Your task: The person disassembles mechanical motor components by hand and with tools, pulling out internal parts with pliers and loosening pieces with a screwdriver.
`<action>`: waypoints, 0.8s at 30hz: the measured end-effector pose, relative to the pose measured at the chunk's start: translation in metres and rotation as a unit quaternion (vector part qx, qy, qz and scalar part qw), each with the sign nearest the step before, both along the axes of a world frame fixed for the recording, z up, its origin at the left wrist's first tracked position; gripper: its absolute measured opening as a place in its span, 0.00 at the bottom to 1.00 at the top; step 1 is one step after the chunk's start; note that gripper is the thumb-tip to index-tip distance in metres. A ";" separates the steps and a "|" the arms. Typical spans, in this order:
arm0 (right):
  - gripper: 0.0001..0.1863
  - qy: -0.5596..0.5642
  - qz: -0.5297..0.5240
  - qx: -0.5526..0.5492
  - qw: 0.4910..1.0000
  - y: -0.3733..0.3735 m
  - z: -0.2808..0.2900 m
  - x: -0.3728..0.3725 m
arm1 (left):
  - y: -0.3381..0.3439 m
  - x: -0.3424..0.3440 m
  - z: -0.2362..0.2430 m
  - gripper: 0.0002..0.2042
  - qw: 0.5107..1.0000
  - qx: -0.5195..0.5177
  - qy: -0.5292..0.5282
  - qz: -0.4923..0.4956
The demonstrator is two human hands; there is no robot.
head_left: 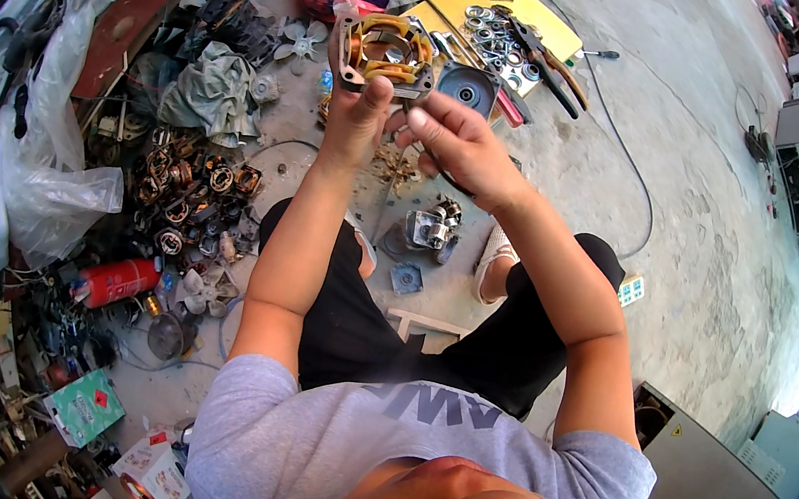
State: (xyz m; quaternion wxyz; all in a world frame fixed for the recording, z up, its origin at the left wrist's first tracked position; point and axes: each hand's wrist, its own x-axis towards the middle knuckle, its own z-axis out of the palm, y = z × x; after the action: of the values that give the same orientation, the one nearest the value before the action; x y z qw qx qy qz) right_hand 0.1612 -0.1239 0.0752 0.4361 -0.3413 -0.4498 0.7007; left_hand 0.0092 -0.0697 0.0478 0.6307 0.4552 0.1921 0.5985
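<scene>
My left hand [362,115] holds up a motor stator [386,54] with copper windings, yellow insulation and a squarish metal housing. My right hand [463,152] is just below and right of it, fingers curled round a slim dark object [445,173] that may be a tool or cord; its upper end is partly hidden. Behind the right hand lies a dark square end cap [468,91]. On the floor between my feet sit a small metal motor assembly [430,229] and a grey square plate [406,278].
A yellow board [542,11] at the back holds washers and pliers [550,67]. Piles of stators [186,181], plastic sheeting and a red cylinder [118,281] crowd the left. A cable [623,158] crosses the concrete floor at right, near a power strip [630,290] and metal cabinet [695,460].
</scene>
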 end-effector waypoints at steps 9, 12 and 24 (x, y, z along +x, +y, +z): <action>0.17 -0.165 0.126 -0.051 0.977 -0.006 -0.019 0.004 | 0.031 -0.025 -0.011 0.49 0.972 -0.163 -0.167 0.036; 0.17 -0.238 0.117 -0.063 0.962 0.000 -0.011 0.012 | 0.044 -0.038 -0.018 0.43 0.975 -0.101 -0.153 0.122; 0.20 -0.461 0.142 0.112 0.869 -0.005 -0.025 0.043 | 0.050 -0.069 -0.002 0.51 0.961 -0.134 -0.071 0.231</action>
State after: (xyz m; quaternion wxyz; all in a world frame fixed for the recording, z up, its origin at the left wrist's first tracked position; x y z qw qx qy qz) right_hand 0.2039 -0.1293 0.0501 0.1102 -0.5067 -0.7185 0.4635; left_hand -0.0594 -0.0194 0.0462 0.5425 0.2658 0.3249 0.7277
